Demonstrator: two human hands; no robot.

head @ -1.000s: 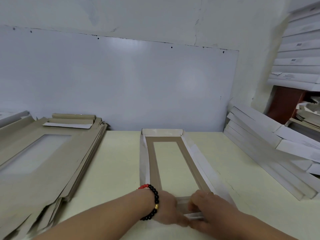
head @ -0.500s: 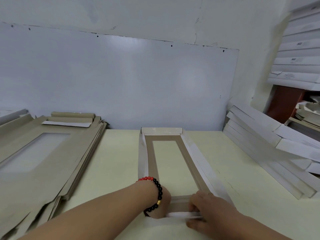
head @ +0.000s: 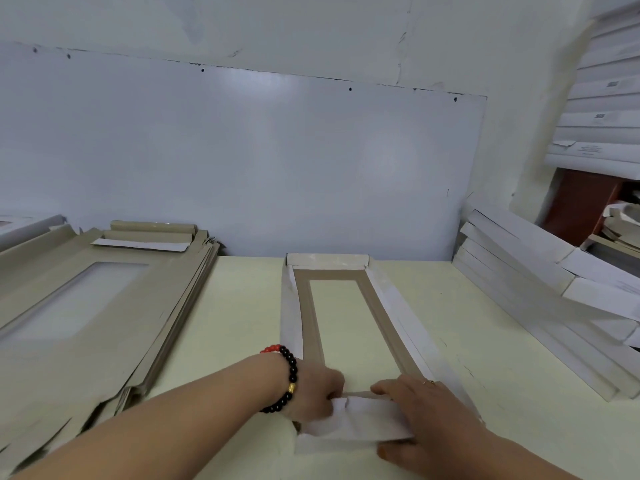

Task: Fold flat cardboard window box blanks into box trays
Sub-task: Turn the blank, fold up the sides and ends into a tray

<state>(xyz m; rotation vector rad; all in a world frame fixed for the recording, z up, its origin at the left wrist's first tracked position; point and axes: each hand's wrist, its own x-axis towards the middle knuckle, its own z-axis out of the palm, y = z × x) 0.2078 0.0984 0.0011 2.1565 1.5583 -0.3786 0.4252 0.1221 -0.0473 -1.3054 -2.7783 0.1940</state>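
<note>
- I have the box blank (head: 341, 327) lying lengthwise in the middle of the counter (head: 239, 317), its window facing up, so both hands can work the near end without reaching.
- Its far end wall and both long side walls already stand raised. I judge the near end flap (head: 356, 422) to be the last wall left to fold on this tray.
- My left hand (head: 313, 396), the one with the bead bracelet (head: 285, 379) at the wrist, sits at the near left corner. Its fingers are curled tight round the corner of the white flap, pinching it where side wall and end meet. I take this as holding the corner in place while the flap comes up.
- My right hand (head: 420, 415) lies over the right part of the same flap, fingers bent over its top edge and thumb below it. So this grip is closed on the flap too, not spread flat.
- The flap itself is lifted off the counter and tilted toward the window, not yet upright.
- The stack of flat blanks (head: 86, 306) waits on the left, well apart from the work. The finished trays (head: 554, 299) lean in a pile on the right.
</note>
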